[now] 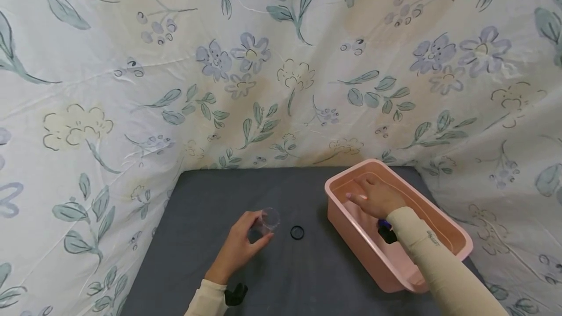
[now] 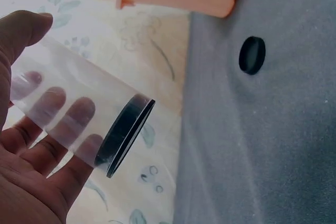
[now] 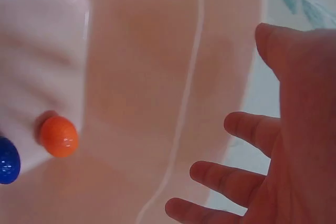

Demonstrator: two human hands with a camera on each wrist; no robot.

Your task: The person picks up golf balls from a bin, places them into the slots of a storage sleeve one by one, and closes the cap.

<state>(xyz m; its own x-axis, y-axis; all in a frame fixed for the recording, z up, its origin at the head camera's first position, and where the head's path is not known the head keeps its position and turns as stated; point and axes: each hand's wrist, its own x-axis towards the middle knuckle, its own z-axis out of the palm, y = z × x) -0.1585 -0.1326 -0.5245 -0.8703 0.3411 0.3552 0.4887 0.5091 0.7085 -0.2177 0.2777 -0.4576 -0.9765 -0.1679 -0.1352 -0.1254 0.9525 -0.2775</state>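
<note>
On the left, the left hand (image 1: pixel 239 250) is curled around a clear plastic tube (image 1: pixel 266 222), thumb on one side and fingers wrapped behind it, holding it tilted just above the grey surface (image 1: pixel 272 277). In the left wrist view the fingers (image 2: pixel 50 106) show straight through the transparent wall of the tube (image 2: pixel 79 108), and its dark round end (image 2: pixel 125 136) points away from the palm, towards the flowered sheet (image 1: pixel 246 62) that hangs behind and around the surface. Whether that dark ring is a base or a rim I cannot quite tell from here.

Just to the right of the tube, apart from it, a small black cap (image 1: pixel 297 232) lies flat on the surface; the left wrist view shows the same cap (image 2: pixel 252 55) lying alone on the grey cloth.

Further right sits a pink plastic tub (image 1: pixel 351 230), set at an angle near the surface's right edge. The right hand (image 1: pixel 373 198) is inside it with the fingers spread and relaxed, gripping nothing. In the right wrist view those fingers (image 3: pixel 220 177) hover over the tub's pale floor (image 3: pixel 142 77), well apart from an orange ball (image 3: pixel 59 136) and a blue ball (image 3: pixel 8 161) that lie side by side, nearly touching, in the tub.
</note>
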